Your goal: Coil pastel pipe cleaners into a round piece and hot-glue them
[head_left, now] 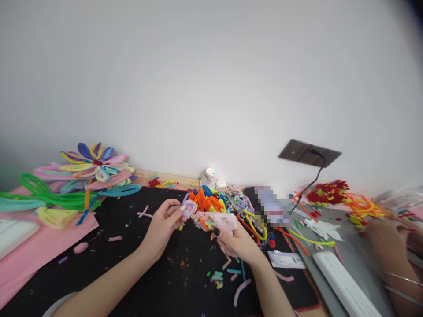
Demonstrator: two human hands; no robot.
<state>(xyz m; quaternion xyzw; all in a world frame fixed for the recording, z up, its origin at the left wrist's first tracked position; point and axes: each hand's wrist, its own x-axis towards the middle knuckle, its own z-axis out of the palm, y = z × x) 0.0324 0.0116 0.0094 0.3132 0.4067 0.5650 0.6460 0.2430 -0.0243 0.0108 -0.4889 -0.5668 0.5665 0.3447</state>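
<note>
Between thumb and fingers, my left hand (168,221) pinches a small lilac and pink fuzzy loop piece (189,208). My right hand (233,241) is wrapped round a pale pink tool (228,221), which looks like a glue gun; its front end points left, towards the loop piece, with a small gap between them. Behind both hands lies a heap of orange, blue and multicoloured pipe cleaner pieces (211,200). Short coloured offcuts (217,277) are scattered on the black mat (145,281) below my right hand.
Pipe cleaner flowers (97,164) and green loops (56,193) lie at the left on pink paper (62,240). A white cup (209,176) stands by the wall. At the right are a white bar (345,284), red pieces (330,193) and another person's hands (390,240).
</note>
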